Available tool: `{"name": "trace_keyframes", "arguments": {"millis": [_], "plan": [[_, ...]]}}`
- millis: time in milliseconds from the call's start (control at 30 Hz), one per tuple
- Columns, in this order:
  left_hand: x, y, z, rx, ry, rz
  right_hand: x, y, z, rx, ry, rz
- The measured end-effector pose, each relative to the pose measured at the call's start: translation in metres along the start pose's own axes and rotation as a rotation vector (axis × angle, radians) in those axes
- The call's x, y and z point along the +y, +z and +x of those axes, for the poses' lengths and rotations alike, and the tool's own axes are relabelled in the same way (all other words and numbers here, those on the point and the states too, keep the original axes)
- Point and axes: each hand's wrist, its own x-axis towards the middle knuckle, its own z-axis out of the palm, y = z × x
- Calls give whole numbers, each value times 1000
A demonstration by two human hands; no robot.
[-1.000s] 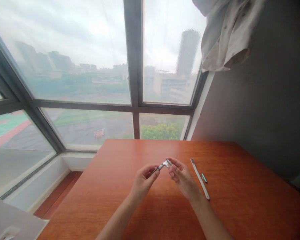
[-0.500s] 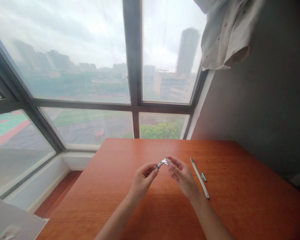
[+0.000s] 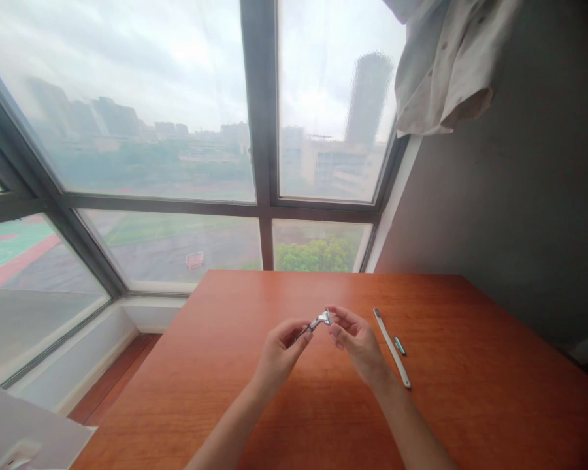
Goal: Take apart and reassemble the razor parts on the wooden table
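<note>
Both my hands are raised just above a reddish wooden table point(image 3: 294, 418). My left hand point(image 3: 280, 352) is closed on the handle of a small silver metal razor point(image 3: 317, 322), whose head points up and to the right. My right hand point(image 3: 355, 341) meets it at the head, thumb and fingertips pinched on that end. On the table just right of my right hand lie a long white stick-like handle point(image 3: 392, 347) and a small teal piece point(image 3: 400, 346) beside it.
A large window with dark frames point(image 3: 259, 163) stands behind the table. A grey wall point(image 3: 509, 215) runs along the table's right side. A white garment point(image 3: 445, 59) hangs at the top right. A white object point(image 3: 19, 444) shows at the bottom left corner.
Almost nothing has moved. Both hands keep the razor in the same spot, and my right fingers have shifted slightly at its head.
</note>
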Motion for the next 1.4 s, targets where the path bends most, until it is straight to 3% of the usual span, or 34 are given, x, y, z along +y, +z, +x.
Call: {"name": "trace_keyframes", "arguments": {"millis": [533, 833, 1100, 1400], "plan": [[3, -4, 1, -38, 118, 168, -9, -9, -1, -74, -12, -138], [16, -2, -2, -18, 233, 238, -9, -11, -6, -43, -18, 3], [24, 1, -4, -20, 314, 267, -8, -11, -8, -156, -38, 99], [27, 2, -6, -27, 325, 271, -9, -10, -10, -163, -51, 107]]}}
